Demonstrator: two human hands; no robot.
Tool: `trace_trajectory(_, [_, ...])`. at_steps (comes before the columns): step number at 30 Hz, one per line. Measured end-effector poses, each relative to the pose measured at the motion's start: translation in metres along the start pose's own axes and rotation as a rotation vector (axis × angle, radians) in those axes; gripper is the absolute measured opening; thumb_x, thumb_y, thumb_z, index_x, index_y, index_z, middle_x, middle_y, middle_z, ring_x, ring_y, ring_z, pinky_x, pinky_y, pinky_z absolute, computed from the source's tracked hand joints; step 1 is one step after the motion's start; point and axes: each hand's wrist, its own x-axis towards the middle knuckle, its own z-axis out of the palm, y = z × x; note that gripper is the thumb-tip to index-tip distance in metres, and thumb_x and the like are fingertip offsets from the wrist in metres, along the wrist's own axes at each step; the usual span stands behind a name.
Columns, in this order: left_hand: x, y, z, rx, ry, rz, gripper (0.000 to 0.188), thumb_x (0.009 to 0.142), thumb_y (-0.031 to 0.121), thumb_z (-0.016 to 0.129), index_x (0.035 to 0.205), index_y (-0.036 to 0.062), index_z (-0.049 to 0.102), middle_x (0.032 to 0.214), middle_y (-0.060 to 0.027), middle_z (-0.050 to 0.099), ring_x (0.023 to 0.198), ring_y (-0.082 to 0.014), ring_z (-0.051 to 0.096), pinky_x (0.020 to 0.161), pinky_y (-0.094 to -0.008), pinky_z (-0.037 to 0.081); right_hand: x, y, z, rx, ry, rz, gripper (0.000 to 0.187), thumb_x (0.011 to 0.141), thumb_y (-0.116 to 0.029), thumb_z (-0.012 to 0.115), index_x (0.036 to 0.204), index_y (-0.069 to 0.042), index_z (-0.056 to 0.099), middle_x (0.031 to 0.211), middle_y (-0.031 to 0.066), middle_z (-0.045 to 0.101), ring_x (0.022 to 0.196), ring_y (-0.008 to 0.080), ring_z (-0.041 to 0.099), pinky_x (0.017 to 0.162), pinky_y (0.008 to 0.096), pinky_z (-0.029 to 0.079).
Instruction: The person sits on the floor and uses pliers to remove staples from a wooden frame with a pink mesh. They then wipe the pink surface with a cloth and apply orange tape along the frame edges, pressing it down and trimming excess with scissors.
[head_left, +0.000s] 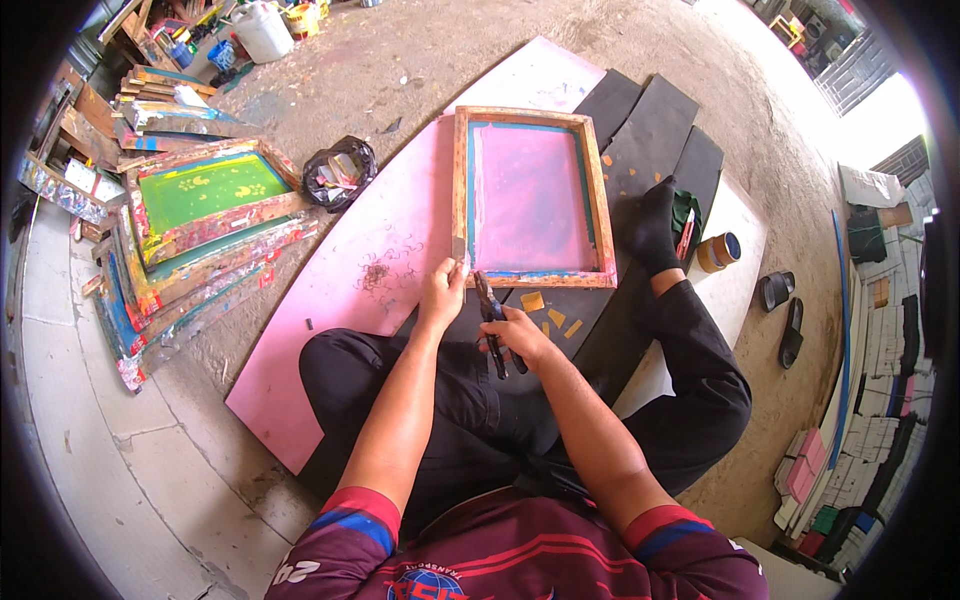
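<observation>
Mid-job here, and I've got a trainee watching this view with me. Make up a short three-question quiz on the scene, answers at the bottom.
1. What tool does the person's right hand grip?
2. True or false: an open black plastic bag sits to the left of the brown rectangular wooden frame.
3. At which corner of that frame is the left hand?
a) upper right
b) lower left
c) upper left

Key
1. Dark metal pliers
2. True
3. b
</observation>
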Motion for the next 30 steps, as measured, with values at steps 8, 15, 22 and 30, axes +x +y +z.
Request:
trace_trajectory(8, [0.023,-0.047,-0.031,0.182,0.553,-0.321,0.038,0.100,0.033,0.074,0.098,-0.0044,0.075,0.089,-0.0223,0.076,0.084,-0.0400,0.074,0.077,-0.0488,0.056,0.029,0.032,0.000,-0.195,0.138,-0.033,0.025,0.097,-0.018,0.071,0.113,0.000,0.063,0.091,0.0059,0.064,0.075,0.0166,0.064,0.069,0.0353,0.055])
trace_trajectory(15, [0.029,-0.031,-0.035,0.108,0.699,-0.414,0.048,0.098,0.040,0.078,0.083,-0.0039,0.069,0.085,-0.0181,0.073,0.078,-0.0357,0.071,0.076,-0.0486,0.054,0.041,0.042,0.005,-0.226,0.170,-0.055,0.026,0.096,-0.018,0.071,0.112,0.001,0.064,0.090,0.0066,0.064,0.077,0.0173,0.064,0.070,0.0363,0.055])
trace_trajectory(22, [0.031,-0.053,-0.025,0.005,0.633,-0.494,0.047,0.098,0.040,0.077,0.090,-0.0055,0.073,0.087,-0.0197,0.076,0.080,-0.0360,0.072,0.078,-0.0480,0.054,0.037,0.030,0.017,-0.317,0.176,-0.065,0.024,0.094,-0.017,0.070,0.107,0.003,0.066,0.088,0.0090,0.065,0.080,0.0202,0.065,0.071,0.0398,0.053])
trace_trajectory(30, [0.030,-0.067,-0.014,-0.031,0.558,-0.437,0.042,0.098,0.037,0.075,0.091,-0.0048,0.074,0.084,-0.0194,0.075,0.078,-0.0350,0.072,0.076,-0.0472,0.054,0.033,0.006,0.034,-0.323,0.217,0.063,0.027,0.090,-0.017,0.069,0.103,0.007,0.066,0.085,0.0130,0.067,0.076,0.0246,0.069,0.065,0.0414,0.055])
